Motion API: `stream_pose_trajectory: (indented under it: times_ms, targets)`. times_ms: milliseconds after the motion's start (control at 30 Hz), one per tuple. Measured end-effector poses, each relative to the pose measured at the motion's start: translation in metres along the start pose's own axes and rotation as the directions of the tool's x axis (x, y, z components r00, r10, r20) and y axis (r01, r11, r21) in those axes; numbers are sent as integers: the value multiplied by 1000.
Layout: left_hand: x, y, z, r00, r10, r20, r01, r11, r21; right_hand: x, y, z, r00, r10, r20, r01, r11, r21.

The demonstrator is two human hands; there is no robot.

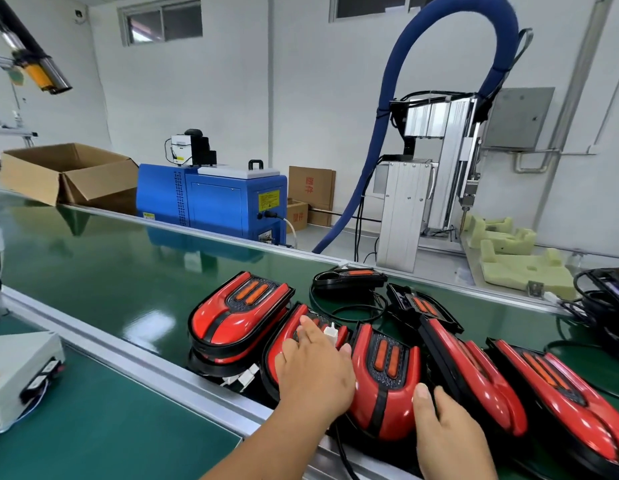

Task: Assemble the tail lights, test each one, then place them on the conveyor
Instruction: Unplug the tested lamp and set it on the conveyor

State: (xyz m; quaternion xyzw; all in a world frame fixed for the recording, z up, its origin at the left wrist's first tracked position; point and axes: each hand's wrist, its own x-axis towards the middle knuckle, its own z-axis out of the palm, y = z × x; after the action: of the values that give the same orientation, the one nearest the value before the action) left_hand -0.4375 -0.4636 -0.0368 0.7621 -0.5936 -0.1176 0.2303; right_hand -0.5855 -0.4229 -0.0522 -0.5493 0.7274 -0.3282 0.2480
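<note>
Your left hand (315,368) lies flat on one tail light (282,336); your right hand (446,434) pinches the middle tail light (384,375) between both hands; risk: lifting drags touching neighbours, snags the white connector (330,332).

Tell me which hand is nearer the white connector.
Left. The left hand lies right beside the white connector; the right hand sits apart, across a tail light.

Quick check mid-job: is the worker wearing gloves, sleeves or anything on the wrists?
No gloves: the left hand and right hand are bare, with short, unpainted nails. No ring, watch or wristband shows. The left forearm is bare too, and no sleeve reaches into view.
</note>
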Motion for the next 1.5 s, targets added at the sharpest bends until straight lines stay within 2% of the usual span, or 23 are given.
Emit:
stream_pose_trajectory:
  times_ms: [100,233,300,367,467,567,767,833,967,1133,1300,1400,1500]
  targets:
    - [-5,-6,-13,999,-26,-25,26,1000,-12,-20,-16,-10,982,-165,-89,158,984,-80]
    - [-16,-16,-41,996,-26,-91,22,999,-45,-42,-65,-2,885,-419,-205,449,884,130]
    - [-20,-29,-63,991,-28,-128,18,997,-77,-46,-96,16,830,-532,-168,558,805,204]
    - [-25,-50,-88,988,-31,-153,11,992,-128,-50,-131,39,772,-634,-49,620,733,279]
    - [-40,-95,-132,964,-130,-231,73,968,-241,-70,-182,76,709,-703,52,616,653,441]
    - [-70,-146,-176,884,-276,-377,137,924,-356,-108,-222,114,637,-751,175,558,606,567]
    - [-149,-234,-238,681,-432,-591,252,896,-366,-212,-272,173,366,-878,308,593,475,650]
    - [-178,-254,-250,613,-484,-625,280,872,-401,-249,-284,186,275,-905,324,605,425,673]
    - [-234,-296,-269,456,-586,-670,337,810,-480,-321,-299,207,139,-931,336,585,351,731]
    - [-288,-344,-272,275,-691,-669,315,722,-616,-394,-301,241,-31,-920,391,595,297,747]
    - [-311,-384,-247,182,-764,-619,279,644,-712,-428,-285,282,-140,-853,502,622,319,715]
    - [-309,-401,-242,168,-754,-635,347,648,-678,-430,-280,301,-155,-830,535,665,313,678]
    - [-304,-409,-245,156,-734,-661,398,659,-638,-429,-278,314,-228,-818,528,647,278,710]
